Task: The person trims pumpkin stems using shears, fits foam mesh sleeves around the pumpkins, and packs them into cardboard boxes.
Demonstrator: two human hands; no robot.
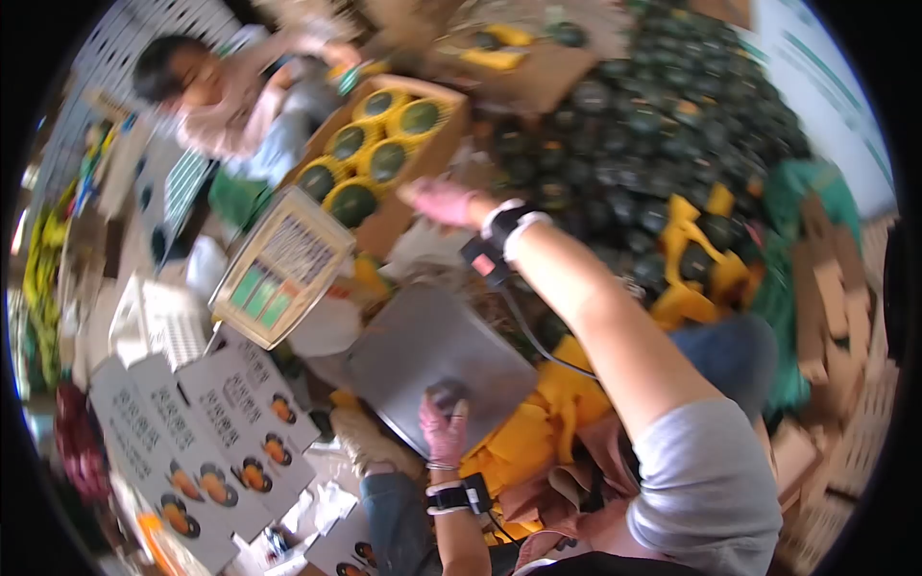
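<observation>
The left hand (444, 429) is at the near edge of a small, dark, round fruit (448, 392), which rests on a flat grey metal plate (423, 350) with rounded corners. The fruit lies directly beyond the fingertips, toward the plate's middle; being round, it presents no clear long axis. Blur obscures the left grip: whether it is clamped on the fruit or merely touching it cannot be told. The right hand (442, 202), palm turned down, is extended well beyond the plate, beside the near long wall of an open brown cardboard carton (392, 223). The carton's long axis runs from lower left to upper right, with dark green round fruits in yellow foam nets (387, 161) set in two rows. The left hand is the nearer to the plate's fruit, the right to the carton. The right grip's state cannot be told.
</observation>
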